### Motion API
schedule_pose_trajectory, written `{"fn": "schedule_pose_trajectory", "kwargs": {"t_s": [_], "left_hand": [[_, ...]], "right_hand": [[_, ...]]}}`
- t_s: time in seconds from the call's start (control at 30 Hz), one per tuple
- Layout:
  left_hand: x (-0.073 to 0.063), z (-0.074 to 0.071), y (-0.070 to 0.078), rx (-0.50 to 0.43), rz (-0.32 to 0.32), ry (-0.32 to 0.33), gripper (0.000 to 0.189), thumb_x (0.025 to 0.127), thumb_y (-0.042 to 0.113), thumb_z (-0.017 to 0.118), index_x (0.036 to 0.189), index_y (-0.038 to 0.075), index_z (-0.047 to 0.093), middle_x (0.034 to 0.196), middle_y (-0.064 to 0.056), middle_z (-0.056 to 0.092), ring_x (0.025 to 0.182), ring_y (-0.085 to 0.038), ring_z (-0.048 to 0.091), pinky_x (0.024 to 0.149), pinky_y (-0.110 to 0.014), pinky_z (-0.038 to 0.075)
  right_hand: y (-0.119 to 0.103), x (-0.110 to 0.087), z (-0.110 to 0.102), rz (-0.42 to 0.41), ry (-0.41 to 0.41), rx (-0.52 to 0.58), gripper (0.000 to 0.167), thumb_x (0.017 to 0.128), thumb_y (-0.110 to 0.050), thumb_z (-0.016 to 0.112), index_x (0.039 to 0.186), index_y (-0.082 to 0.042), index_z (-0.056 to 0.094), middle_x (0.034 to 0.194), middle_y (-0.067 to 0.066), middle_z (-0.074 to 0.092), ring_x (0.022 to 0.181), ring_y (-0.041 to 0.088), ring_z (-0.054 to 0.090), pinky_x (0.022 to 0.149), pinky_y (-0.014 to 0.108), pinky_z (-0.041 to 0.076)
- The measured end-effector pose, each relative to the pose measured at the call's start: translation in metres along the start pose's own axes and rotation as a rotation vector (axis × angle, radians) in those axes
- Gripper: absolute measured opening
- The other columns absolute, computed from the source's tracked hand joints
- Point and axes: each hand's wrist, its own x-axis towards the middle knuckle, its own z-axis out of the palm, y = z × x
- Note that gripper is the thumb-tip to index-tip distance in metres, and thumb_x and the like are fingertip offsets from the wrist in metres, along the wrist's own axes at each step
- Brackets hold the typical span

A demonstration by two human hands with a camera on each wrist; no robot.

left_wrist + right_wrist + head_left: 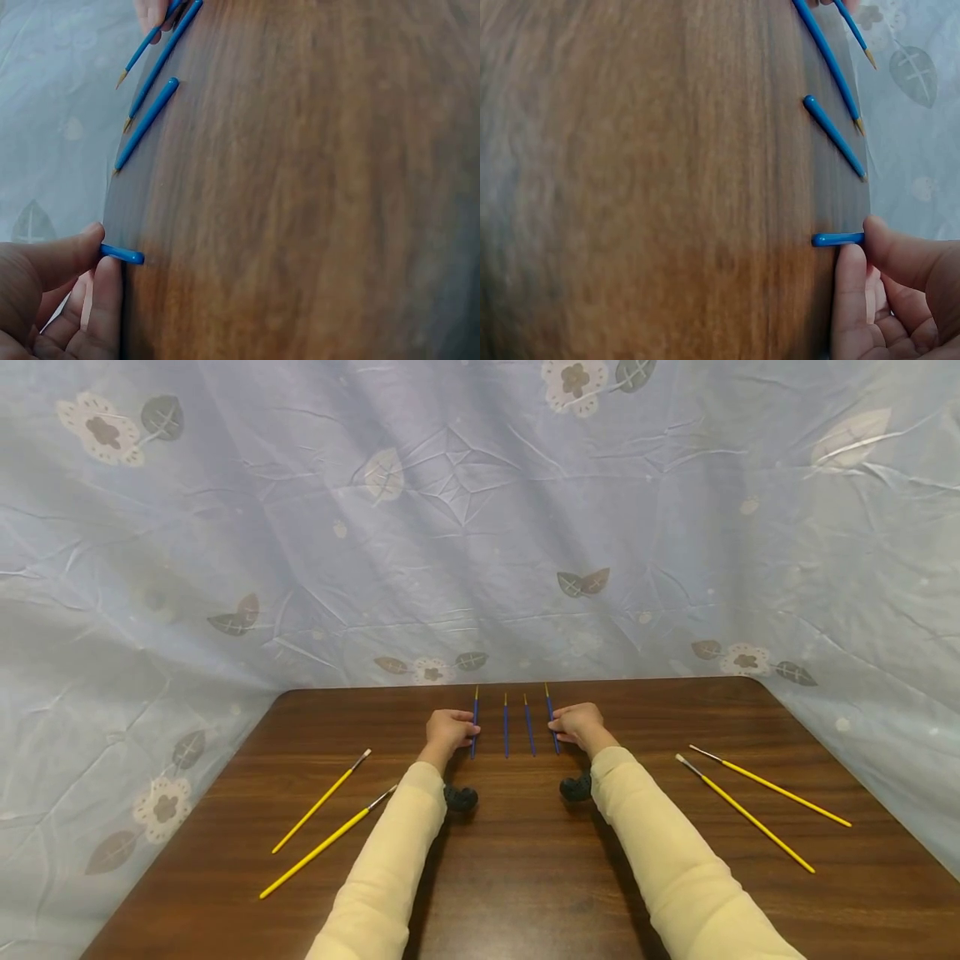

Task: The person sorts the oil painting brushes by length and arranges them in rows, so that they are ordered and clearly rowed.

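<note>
Near the table's far edge, my left hand [450, 729] pinches a thin blue paintbrush [475, 718] between thumb and fingers. In the left wrist view, the rounded blue end of that paintbrush [124, 255] sticks out past the thumb. My right hand [579, 725] likewise pinches another blue paintbrush [553, 727], whose rounded end [836, 239] shows in the right wrist view. Both held brushes point their yellowish tips away from me. Between the hands, two more blue paintbrushes lie side by side on the wood, a left one [506, 731] and a right one [529, 729].
Two yellow paintbrushes, one farther [318, 806] and one nearer [322, 856], lie left on the brown table [517, 877]. Two more yellow brushes, an inner [750, 818] and an outer one [783, 792], lie right. A patterned cloth [480, 543] hangs behind the far edge.
</note>
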Motion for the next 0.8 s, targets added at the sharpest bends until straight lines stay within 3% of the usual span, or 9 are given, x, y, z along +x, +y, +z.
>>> {"fn": "schedule_pose_trajectory", "kwargs": {"t_s": [0.33, 0.8], "left_hand": [[-0.0041, 0.0023, -0.0017, 0.003, 0.033, 0.052, 0.025, 0.079, -0.006, 0.076, 0.104, -0.004, 0.072, 0.099, -0.018, 0.069, 0.076, -0.022, 0.07, 0.062, -0.024, 0.059], [-0.0072, 0.0055, -0.0036, 0.118, 0.041, 0.104, 0.024, 0.077, 0.0, 0.081, 0.1, 0.001, 0.075, 0.104, -0.017, 0.069, 0.073, -0.019, 0.069, 0.061, -0.022, 0.058]], "right_hand": [[0.0005, 0.0001, 0.0035, -0.004, 0.018, -0.024, 0.034, 0.086, 0.004, 0.07, 0.12, 0.005, 0.064, 0.126, 0.019, 0.059, 0.108, 0.028, 0.062, 0.078, 0.025, 0.057], [0.0035, -0.0036, 0.0083, -0.039, 0.053, -0.074, 0.034, 0.087, 0.003, 0.07, 0.12, 0.003, 0.065, 0.129, 0.021, 0.055, 0.108, 0.03, 0.062, 0.081, 0.026, 0.057]]}}
